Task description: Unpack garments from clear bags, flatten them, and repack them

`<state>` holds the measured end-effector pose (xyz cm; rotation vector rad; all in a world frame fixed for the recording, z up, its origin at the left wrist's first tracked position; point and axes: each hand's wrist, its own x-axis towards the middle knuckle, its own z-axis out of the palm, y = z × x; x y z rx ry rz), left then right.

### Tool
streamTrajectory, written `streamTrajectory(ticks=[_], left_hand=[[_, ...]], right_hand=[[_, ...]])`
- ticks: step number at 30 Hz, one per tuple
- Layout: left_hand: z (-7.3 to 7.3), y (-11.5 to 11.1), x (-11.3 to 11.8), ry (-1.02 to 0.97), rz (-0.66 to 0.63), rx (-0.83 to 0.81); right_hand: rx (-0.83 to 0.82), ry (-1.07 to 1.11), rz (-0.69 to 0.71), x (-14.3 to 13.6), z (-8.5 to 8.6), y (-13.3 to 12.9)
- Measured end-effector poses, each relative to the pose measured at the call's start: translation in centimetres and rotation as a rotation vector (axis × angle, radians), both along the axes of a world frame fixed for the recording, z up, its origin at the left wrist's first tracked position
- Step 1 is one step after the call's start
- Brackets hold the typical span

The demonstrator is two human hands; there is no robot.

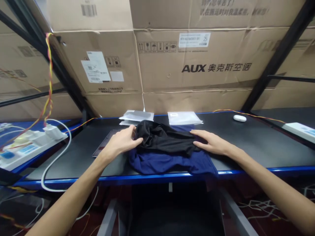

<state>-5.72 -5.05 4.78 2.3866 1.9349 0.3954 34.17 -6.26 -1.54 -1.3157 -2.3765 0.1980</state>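
A crumpled black cloth garment lies on top of a dark blue cloth at the table's front edge. At the black garment's left end, my left hand is closed, its thumb in front and its fingers bent behind the bunched fabric. My right hand rests at the other end of the garment, fingers stretched out and thumb apart, fingertips touching the fabric. The blue cloth hangs slightly over the edge on the right. A flat dark tablet-like object lies partly hidden behind my left wrist.
Clear plastic packets and another packet lie behind the cloth. A white earphone-like case sits at the back right. Power strips with cables flank the black tabletop. Cardboard walls off the back between metal posts.
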Motion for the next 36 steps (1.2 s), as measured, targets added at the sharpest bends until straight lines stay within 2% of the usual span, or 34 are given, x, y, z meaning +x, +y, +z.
streamTrajectory(ticks=[2, 4, 7, 9, 14, 17, 21, 26, 30, 33, 36], left_hand=[[0.9, -0.3, 0.2, -0.112, -0.098, 0.16], [1.5, -0.6, 0.7, -0.178, -0.268, 0.284], [1.5, -0.6, 1.6, -0.134, -0.517, 0.243], [1.2, 0.0, 2.1, -0.061, -0.602, 0.138], [0.2, 2.4, 2.2, 0.109, -0.569, -0.04], [0.0, 3.7, 1.7, 0.153, -0.581, -0.018], [0.3, 4.1, 1.4, 0.093, -0.625, 0.054], [1.3, 1.9, 1.1, -0.008, -0.678, 0.195], [1.8, -1.0, 0.8, 0.05, -0.756, 0.25], [1.9, -2.6, 0.4, 0.106, -0.779, 0.183], [1.6, -3.4, 0.0, 0.122, -0.779, 0.104]], right_hand=[[0.032, 0.027, 0.006, -0.2, 0.3, -0.2], [0.099, 0.076, 0.008, -0.7, 0.8, -0.5], [0.173, 0.141, 0.02, -2.0, 1.7, -1.1], [0.144, 0.113, 0.035, -2.9, 2.1, -1.5], [0.042, -0.055, 0.049, -4.2, 2.3, -1.6], [0.026, -0.05, 0.052, -4.3, 2.3, -1.5], [0.078, -0.041, 0.089, -4.2, 2.6, -1.6], [0.162, 0.073, 0.045, -3.5, 3.5, -2.9], [0.232, 0.129, 0.137, -3.0, 4.2, -4.8], [0.171, 0.156, 0.165, -3.0, 4.3, -6.4], [0.019, 0.105, 0.226, -3.3, 3.9, -7.6]])
